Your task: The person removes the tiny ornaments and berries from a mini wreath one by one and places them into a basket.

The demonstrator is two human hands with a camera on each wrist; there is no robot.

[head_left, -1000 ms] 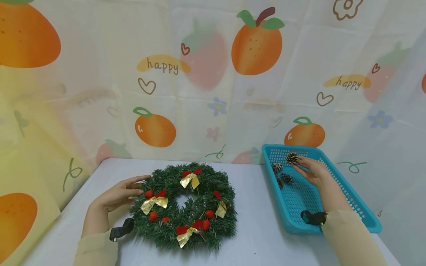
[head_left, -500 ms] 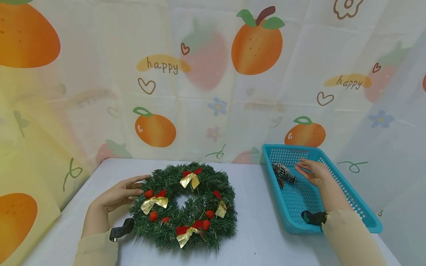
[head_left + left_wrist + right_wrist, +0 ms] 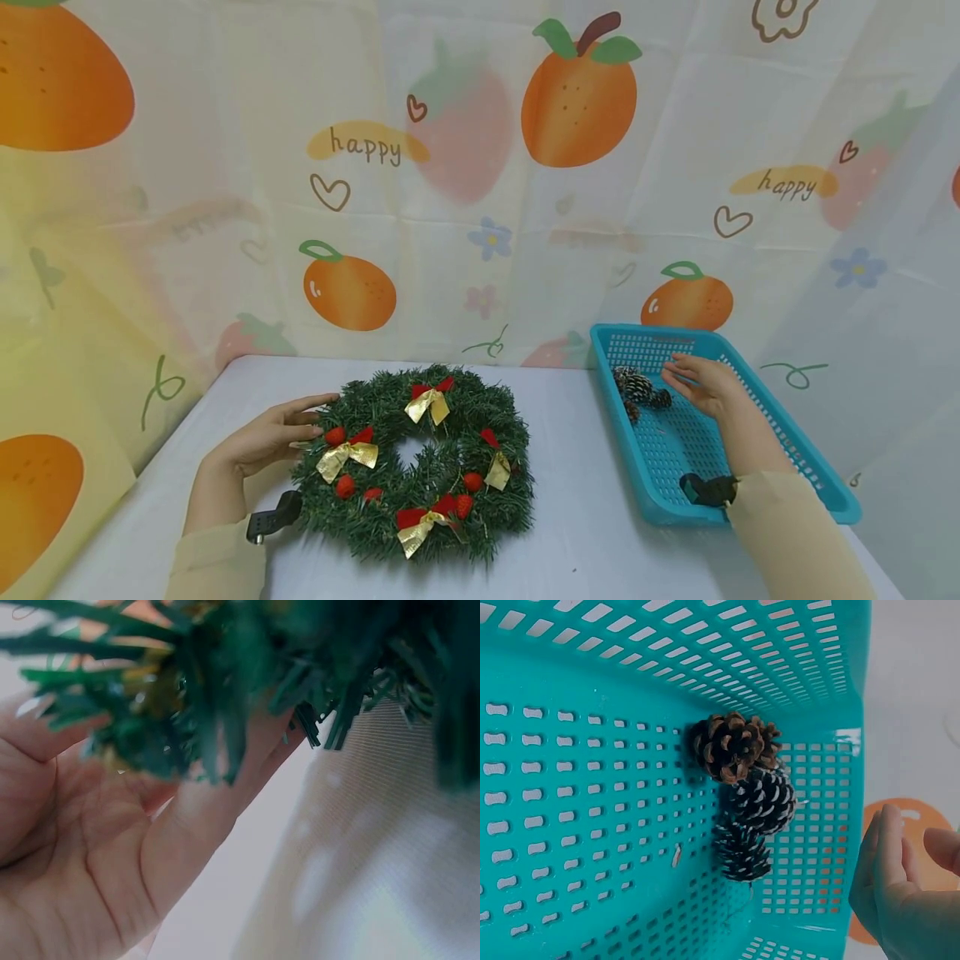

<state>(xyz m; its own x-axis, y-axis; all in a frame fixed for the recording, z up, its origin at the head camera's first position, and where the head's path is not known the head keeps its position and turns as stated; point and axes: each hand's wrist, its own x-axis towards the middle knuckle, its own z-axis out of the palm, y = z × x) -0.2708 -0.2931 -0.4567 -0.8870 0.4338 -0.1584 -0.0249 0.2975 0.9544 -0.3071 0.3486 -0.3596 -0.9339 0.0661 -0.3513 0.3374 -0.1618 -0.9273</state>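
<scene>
In the head view a green wreath (image 3: 498, 417) with red-and-gold bows (image 3: 348, 457) and red berries (image 3: 472, 482) lies on the table. My left hand (image 3: 262, 437) touches its left edge with loosely extended fingers; in the left wrist view, green strands (image 3: 217, 697) cover part of the fingers. Over a blue-green basket (image 3: 641, 471) hovers my right hand (image 3: 705, 385), thumb and fingers apart, nothing between them. Several pine cones cluster inside: a brown pine cone (image 3: 727, 748), with another partly behind it, a white-tipped pine cone (image 3: 765, 801) and a dark one (image 3: 742, 851).
The wreath and basket stand apart on a white-covered table (image 3: 573, 467), the basket at the right. A fruit-printed cloth (image 3: 480, 275) hangs right behind the table. Each wrist wears a black device, the left one (image 3: 276, 518) close to the wreath's edge.
A pine cone pinched in my right hand a second ago has been let go into the basket beside the others. The right hand stays nearly in place; the left hand and wreath have not moved.
</scene>
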